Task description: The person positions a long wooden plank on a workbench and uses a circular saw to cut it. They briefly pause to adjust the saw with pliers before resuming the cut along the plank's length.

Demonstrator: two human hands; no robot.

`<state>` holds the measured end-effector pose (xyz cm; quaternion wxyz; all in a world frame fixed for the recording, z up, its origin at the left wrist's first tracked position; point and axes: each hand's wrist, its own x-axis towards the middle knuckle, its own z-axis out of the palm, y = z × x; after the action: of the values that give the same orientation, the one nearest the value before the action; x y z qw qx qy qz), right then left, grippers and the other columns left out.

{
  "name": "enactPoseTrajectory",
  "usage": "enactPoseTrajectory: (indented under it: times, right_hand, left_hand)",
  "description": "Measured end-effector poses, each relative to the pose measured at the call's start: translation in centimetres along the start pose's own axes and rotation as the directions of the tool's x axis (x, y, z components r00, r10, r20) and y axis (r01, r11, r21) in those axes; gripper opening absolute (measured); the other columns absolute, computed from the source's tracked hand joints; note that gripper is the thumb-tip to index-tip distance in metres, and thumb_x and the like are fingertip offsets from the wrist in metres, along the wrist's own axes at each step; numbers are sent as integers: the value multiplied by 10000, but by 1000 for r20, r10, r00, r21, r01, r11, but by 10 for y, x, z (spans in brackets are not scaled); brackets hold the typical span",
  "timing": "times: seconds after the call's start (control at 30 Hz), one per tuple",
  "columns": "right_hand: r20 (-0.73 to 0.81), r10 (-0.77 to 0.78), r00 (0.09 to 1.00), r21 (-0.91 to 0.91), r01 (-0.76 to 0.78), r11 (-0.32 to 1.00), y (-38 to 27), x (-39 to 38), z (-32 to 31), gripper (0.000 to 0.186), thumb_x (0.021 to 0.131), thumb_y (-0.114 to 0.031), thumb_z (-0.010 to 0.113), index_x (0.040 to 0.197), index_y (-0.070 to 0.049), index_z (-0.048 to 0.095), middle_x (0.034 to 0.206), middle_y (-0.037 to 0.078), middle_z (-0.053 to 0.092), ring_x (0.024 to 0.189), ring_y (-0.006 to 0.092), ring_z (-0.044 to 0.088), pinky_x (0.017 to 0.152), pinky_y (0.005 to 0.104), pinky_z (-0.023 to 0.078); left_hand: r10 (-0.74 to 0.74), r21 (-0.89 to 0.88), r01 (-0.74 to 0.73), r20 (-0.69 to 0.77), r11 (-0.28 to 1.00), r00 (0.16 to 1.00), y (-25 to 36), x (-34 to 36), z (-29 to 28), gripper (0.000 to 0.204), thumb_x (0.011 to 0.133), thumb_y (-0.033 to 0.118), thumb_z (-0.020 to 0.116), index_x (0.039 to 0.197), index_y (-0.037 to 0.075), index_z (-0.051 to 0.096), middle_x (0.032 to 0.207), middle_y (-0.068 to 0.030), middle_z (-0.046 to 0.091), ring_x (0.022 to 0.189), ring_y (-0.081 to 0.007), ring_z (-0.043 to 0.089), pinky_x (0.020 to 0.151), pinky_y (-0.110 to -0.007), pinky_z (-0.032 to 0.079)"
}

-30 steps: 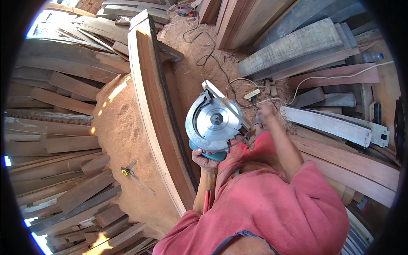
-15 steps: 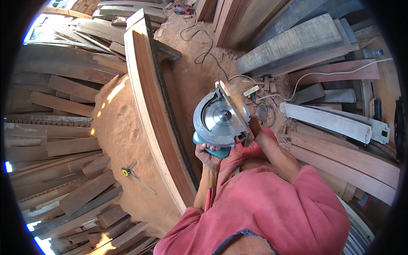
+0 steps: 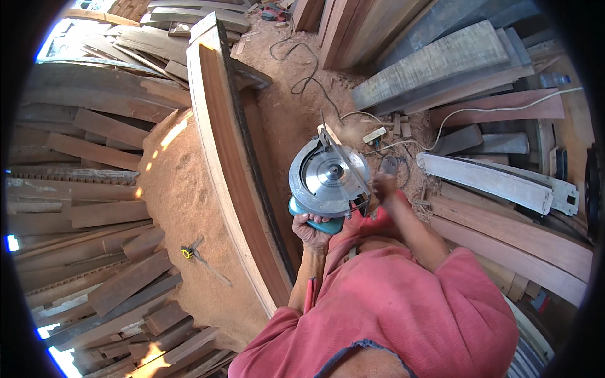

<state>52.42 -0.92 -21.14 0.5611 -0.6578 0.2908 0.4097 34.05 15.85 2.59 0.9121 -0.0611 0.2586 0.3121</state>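
My left hand (image 3: 310,230) grips the teal housing of a circular saw (image 3: 321,205), which is held up in front of me with its silver blade (image 3: 318,176) facing upward and the metal base plate along its right side. My right hand (image 3: 384,188) is just right of the saw, motion-blurred; whether it touches the saw or holds anything cannot be made out. A long curved timber beam (image 3: 233,170) lies just left of the saw. A red, slim object (image 3: 310,290) is by my left forearm.
Sawdust (image 3: 183,214) surrounds a yellow-black tape measure (image 3: 187,252). Stacked planks (image 3: 101,151) fill the left; more boards (image 3: 435,69) and a white-painted piece (image 3: 485,183) are at right. Cords (image 3: 302,82), a power strip (image 3: 374,134) and a red tool (image 3: 272,14) lie on the floor.
The saw in my left hand has shifted a little right. My right hand moved in to the saw's right side, then slightly away from it.
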Motion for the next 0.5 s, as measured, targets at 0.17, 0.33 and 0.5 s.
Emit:
enactPoseTrajectory:
  times: [0.17,0.33,0.5]
  right_hand:
    - [211,164,964,223,-210,952,-4,-33,17,182,982,-325,549,933,-154,592,705,3,560,597,196,564,522,382,463]
    - [130,125,984,160,-145,976,-27,-20,-10,112,944,-284,591,942,-172,585,737,4,567,630,206,572,560,395,485]
    - [180,223,958,272,-266,925,-3,-13,-5,148,972,-304,582,974,-162,623,751,12,606,602,206,554,576,421,498]
  left_hand:
    - [-1,-36,1,-6,999,1000,7,2,-13,44,768,109,595,783,69,600,682,-29,572,642,-188,571,641,-362,498]
    - [5,-30,-5,-30,1000,1000,3,2,-15,41,767,103,593,777,63,592,680,-23,563,646,-182,563,644,-362,496]
    - [-12,-13,11,-27,1000,1000,3,0,-18,42,762,107,597,774,69,583,683,-15,547,644,-177,551,647,-353,479]
